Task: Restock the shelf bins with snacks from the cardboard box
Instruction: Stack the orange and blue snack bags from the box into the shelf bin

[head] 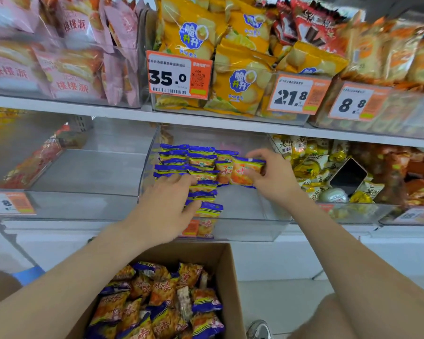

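Note:
A clear plastic shelf bin (pixel 245 228) in the middle of the lower shelf holds rows of small orange snack packets with blue-and-yellow ends (pixel 201 165). My right hand (pixel 272 177) pinches one such snack packet (pixel 245 171) at the right end of the back row. My left hand (pixel 167 206) lies with fingers spread on the front packets, pressing against them. Below, an open cardboard box (pixel 227 267) is filled with several more of the same packets (pixel 162 302).
The clear bin to the left (pixel 83 177) has only a few red packets at its left side. The bin to the right holds yellow snacks and a dark phone (pixel 348 176). Upper shelf bins carry pink, yellow and orange bags behind price tags (pixel 176 74).

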A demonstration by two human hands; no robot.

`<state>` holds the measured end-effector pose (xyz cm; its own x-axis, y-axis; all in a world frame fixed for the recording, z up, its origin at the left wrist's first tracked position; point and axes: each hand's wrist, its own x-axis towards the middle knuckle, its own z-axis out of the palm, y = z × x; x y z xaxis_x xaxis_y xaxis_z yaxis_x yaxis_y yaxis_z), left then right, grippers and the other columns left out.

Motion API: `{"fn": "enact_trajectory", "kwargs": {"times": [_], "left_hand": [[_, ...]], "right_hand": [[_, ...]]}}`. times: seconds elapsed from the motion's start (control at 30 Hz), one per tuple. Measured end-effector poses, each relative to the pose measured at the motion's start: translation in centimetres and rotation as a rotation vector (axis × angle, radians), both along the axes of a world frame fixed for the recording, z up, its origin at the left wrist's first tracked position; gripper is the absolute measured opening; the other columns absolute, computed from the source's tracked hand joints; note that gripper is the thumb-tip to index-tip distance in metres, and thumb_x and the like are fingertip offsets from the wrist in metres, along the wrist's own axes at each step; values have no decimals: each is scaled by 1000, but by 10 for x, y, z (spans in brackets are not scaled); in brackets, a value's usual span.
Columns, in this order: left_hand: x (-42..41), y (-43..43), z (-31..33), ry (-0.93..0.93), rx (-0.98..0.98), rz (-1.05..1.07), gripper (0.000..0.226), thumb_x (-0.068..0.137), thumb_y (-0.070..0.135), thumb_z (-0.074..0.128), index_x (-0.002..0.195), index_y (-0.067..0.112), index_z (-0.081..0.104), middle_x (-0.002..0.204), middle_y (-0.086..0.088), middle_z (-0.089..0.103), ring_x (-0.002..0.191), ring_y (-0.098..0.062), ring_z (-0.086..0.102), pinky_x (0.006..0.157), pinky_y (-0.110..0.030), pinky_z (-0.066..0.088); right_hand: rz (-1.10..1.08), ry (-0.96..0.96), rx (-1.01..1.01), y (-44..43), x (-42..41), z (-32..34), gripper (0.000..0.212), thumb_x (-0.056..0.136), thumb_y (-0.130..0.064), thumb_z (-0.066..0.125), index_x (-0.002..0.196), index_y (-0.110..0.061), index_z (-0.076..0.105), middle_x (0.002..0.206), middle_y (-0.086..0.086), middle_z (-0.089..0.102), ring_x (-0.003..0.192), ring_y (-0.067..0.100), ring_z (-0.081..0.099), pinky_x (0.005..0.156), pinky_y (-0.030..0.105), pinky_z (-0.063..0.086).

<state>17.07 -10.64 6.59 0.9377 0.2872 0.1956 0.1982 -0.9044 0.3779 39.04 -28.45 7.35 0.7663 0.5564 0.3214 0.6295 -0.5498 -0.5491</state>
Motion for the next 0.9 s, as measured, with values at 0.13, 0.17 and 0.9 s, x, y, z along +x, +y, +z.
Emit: {"fn": "enact_trajectory", "kwargs": {"times": [0.13, 0.17, 0.9], "left_hand": [[-2, -4, -8, 146, 119, -39, 46, 108, 47, 43, 151, 30, 42, 151, 6, 47, 140, -22, 42, 114, -46, 43], [-1, -5, -9, 156, 131, -42, 45, 108, 46, 42, 151, 31, 42, 151, 6, 46, 141, -23, 41, 114, -46, 42], [-7, -4, -2, -129, 112, -69, 13, 100, 34, 61, 111, 29, 59, 105, 11, 62, 101, -13, 59, 82, -34, 55]], "right_hand": [[-29, 68, -164, 15, 9, -21, 41, 92, -28, 81, 130, -19, 69, 126, 7, 72, 111, 26, 70, 89, 28, 49], [-13, 92, -193, 21, 11, -25, 41, 92, -28, 81, 130, -19, 69, 127, 7, 71, 114, 27, 69, 92, 28, 49], [51, 42, 3, 33, -44, 12, 21, 92, -9, 59, 101, -17, 77, 83, 4, 77, 74, 17, 72, 71, 37, 60]]}}
